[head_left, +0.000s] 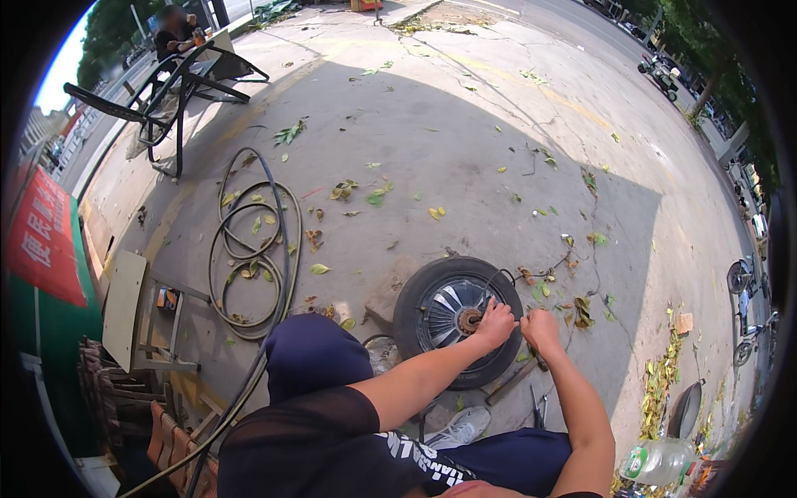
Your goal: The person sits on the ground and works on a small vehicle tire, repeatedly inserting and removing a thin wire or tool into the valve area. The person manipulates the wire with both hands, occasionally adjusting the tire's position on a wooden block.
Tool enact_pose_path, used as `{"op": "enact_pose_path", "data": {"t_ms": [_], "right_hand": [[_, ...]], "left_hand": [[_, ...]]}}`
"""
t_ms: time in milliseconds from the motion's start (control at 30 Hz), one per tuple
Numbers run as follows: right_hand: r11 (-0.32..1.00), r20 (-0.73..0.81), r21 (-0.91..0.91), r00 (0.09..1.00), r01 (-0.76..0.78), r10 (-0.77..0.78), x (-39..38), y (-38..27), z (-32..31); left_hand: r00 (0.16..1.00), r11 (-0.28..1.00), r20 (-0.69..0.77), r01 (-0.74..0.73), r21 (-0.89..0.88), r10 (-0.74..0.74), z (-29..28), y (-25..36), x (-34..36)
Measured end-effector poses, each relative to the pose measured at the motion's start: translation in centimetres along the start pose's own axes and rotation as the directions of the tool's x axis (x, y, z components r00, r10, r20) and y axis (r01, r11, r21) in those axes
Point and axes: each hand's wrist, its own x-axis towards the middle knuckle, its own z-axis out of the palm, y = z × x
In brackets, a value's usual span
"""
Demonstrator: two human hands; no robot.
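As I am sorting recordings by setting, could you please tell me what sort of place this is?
Probably a roadside repair spot: a wheel is being worked on, a hose lies coiled on the pavement, with a road beyond.

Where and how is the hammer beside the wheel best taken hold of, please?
Grip the hammer probably best by its handle, coming from above on the person's side: the long handle points back toward the person, while the head lies farther off, near the right hand.
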Motion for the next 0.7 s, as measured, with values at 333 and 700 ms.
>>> {"op": "enact_pose_path", "data": {"t_ms": [333, 700], "right_hand": [[0.877, -0.011, -0.176, 0.890, 0.447, -0.456, -0.7, 0.3, -1.8], [0.967, -0.082, -0.076, 0.965, 0.244, -0.250, 0.5, 0.2, 0.3]], "left_hand": [[1.000, 1.000, -0.026, -0.018, -0.012, 0.017, 0.6, -0.4, 0.1], [0.999, 0.998, -0.010, -0.047, 0.031, 0.047, 0.3, -0.7, -0.4]]}}
